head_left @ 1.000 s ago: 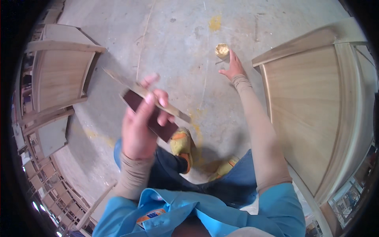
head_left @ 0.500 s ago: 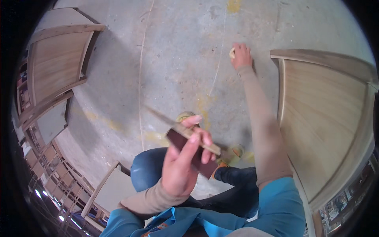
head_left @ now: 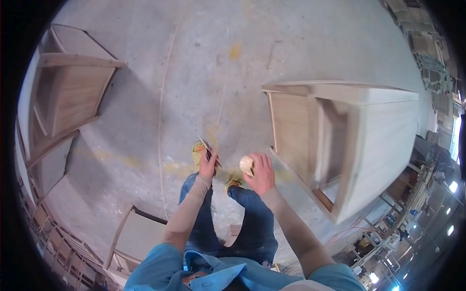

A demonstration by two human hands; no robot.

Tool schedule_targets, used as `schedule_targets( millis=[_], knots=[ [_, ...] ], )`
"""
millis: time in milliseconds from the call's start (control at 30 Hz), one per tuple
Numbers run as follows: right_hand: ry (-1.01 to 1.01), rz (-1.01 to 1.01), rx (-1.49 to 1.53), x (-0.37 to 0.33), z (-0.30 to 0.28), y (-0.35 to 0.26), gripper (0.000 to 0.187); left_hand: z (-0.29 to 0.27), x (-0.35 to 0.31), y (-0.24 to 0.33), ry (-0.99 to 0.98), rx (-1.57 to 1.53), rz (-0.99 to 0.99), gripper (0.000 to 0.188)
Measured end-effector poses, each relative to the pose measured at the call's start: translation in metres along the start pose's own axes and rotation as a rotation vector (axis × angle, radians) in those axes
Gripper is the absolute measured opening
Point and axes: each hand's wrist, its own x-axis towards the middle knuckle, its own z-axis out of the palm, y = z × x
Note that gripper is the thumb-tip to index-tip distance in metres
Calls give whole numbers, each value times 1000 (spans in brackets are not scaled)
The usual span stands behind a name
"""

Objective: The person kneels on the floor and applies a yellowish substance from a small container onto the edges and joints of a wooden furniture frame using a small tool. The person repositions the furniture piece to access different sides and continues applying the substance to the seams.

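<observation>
My left hand (head_left: 208, 168) is closed round a thin, pointed, stick-like tool (head_left: 202, 141) and a dark brown flat piece (head_left: 208, 154) that resembles sandpaper. The tool's tip points away from me, over my left shoe. Level with it, a short way to the right, my right hand (head_left: 263, 173) grips a round cream-coloured thing (head_left: 246, 165) from its right side. Its exact kind I cannot make out. Both hands are in front of my legs, above the floor, and apart from each other.
To the right stands a pale wooden cabinet (head_left: 383, 145) with an open-framed side. More wooden cabinets (head_left: 80, 92) line the left, and another pale panelled piece (head_left: 138, 237) is near my left elbow. Concrete floor (head_left: 194, 87) with yellow marks lies between. Cluttered racks (head_left: 388, 237) fill the far right.
My right hand has lifted the round cream thing from the floor and drawn it back towards me. My left hand has lowered, still holding the tool and brown piece. The view has risen and turned right.
</observation>
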Motion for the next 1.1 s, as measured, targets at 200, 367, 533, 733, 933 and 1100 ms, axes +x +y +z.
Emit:
schedule_targets(
  millis=[200, 367, 533, 733, 933, 1100],
  knots=[
    [86, 86, 31, -65, -145, -94, 53, -15, -159, 193, -241, 286, 93, 27],
    [242, 98, 8, -61, -219, -123, 54, -41, -190, 311, -209, 467, 109, 25],
    [557, 285, -83, -28, -275, -78, 67, -10, -138, 424, -184, 629, 291, 24],
    [878, 632, 39, 48, -321, 4, 75, 59, -96, 538, -226, 745, 331, 25],
    [1028, 892, 94, 94, -337, 46, 79, 91, -65, 612, -290, 975, 328, 25],
    [1022, 1034, 27, 111, -339, 57, 82, 168, -7, 668, -406, 1102, 282, 24]
  ],
)
